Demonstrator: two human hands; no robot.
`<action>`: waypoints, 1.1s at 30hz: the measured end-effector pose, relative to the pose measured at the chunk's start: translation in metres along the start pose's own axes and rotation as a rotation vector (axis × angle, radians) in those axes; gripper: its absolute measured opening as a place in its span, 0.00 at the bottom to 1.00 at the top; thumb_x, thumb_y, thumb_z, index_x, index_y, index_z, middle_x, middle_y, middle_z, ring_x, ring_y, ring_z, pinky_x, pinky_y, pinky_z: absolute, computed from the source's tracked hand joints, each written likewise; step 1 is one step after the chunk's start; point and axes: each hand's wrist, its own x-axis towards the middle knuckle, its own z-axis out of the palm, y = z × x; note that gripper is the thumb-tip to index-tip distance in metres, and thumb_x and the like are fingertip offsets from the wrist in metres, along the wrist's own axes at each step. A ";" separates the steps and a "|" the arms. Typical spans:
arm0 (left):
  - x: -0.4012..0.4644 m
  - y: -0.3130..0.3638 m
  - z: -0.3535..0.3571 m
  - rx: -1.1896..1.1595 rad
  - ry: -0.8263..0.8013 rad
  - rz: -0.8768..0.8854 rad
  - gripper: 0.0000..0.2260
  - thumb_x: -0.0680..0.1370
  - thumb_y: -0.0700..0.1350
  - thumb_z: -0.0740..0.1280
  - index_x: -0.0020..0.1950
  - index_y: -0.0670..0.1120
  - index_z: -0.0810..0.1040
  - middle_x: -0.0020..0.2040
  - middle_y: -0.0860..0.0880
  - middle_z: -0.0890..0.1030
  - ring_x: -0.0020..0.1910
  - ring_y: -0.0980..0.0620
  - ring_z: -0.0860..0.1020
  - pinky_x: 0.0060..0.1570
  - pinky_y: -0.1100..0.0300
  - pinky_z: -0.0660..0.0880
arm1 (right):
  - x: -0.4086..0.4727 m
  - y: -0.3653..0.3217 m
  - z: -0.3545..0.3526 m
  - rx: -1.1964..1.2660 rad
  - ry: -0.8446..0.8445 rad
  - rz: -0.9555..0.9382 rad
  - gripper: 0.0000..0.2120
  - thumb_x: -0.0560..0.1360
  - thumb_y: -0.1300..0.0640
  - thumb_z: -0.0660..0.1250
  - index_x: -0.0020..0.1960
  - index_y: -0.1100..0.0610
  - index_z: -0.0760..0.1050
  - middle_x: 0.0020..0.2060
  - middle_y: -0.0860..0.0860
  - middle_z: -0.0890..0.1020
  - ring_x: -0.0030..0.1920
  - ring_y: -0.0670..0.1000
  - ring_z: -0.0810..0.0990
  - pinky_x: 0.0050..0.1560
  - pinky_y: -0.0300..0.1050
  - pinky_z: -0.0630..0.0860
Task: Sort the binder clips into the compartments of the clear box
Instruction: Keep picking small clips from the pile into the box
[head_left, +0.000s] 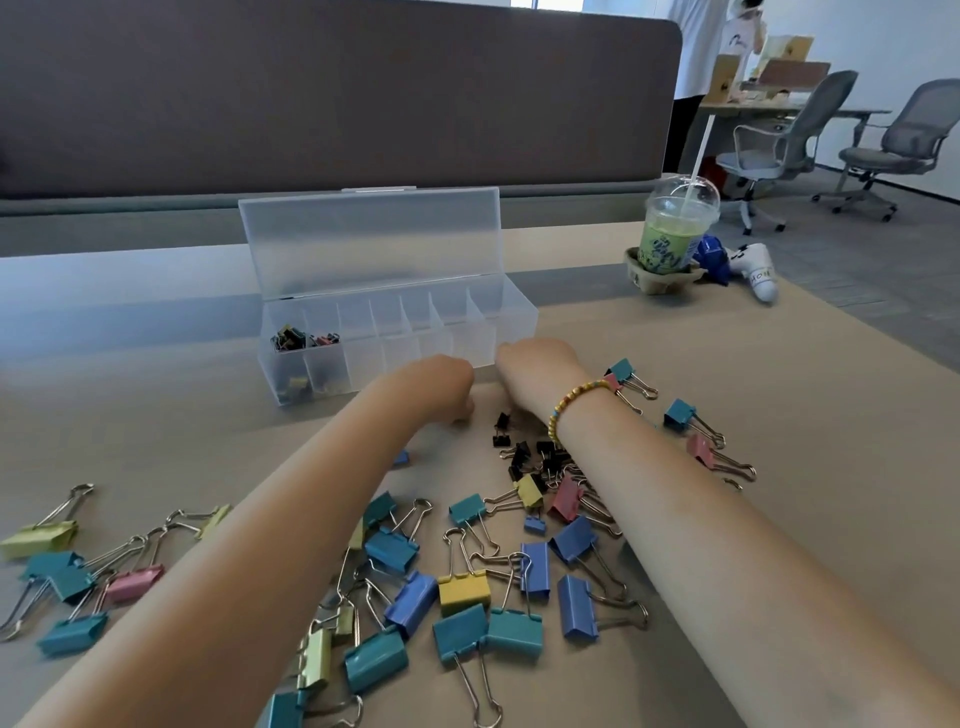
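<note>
Right now both hands are reaching forward over the brown paper sheet (779, 364) toward its far edge, where the clear box (395, 332) is sitting with its lid standing open behind it. The left hand (441, 382) is hovering knuckles-up just in front of the box's near wall, its fingers curling under and out of sight, so I cannot tell whether it is pinching anything. The right hand (535, 364), wearing a beaded bracelet (571, 405) at the wrist, is lying beside it, fingers likewise hidden beneath the palm; its grip cannot be read either. What matters for the coming move is the cluster of small black clips (524, 452), which is lying directly beneath and just nearer than the right wrist, between the two forearms, so the right hand is the closer one to them. The box's long axis is running left to right across the sheet, with only its two left-end compartments holding small clips (306, 338); the remaining compartments toward the right are looking bare. Larger coloured clips (462, 592) are spreading across the near half of the sheet, while a lidded green drink (675, 228) is standing near the far right corner.
</note>
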 end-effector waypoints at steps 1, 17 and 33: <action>-0.002 0.001 0.000 0.009 -0.003 0.002 0.13 0.80 0.42 0.57 0.62 0.37 0.69 0.58 0.39 0.76 0.56 0.42 0.75 0.47 0.57 0.67 | 0.000 -0.001 -0.001 -0.013 -0.018 -0.020 0.15 0.76 0.68 0.56 0.61 0.61 0.73 0.57 0.57 0.78 0.57 0.59 0.77 0.49 0.47 0.72; -0.033 -0.004 0.000 -1.517 0.086 -0.236 0.13 0.79 0.39 0.50 0.35 0.46 0.62 0.24 0.49 0.68 0.18 0.56 0.61 0.17 0.70 0.54 | -0.015 0.020 -0.007 0.723 -0.041 0.084 0.13 0.77 0.61 0.59 0.34 0.57 0.68 0.28 0.51 0.71 0.26 0.48 0.65 0.25 0.39 0.61; -0.049 0.012 -0.006 -2.300 0.069 -0.151 0.15 0.81 0.48 0.54 0.37 0.45 0.70 0.26 0.52 0.70 0.17 0.60 0.62 0.13 0.71 0.53 | -0.067 0.033 0.012 2.451 -0.173 -0.130 0.10 0.77 0.52 0.56 0.41 0.57 0.67 0.26 0.48 0.68 0.21 0.41 0.61 0.16 0.30 0.53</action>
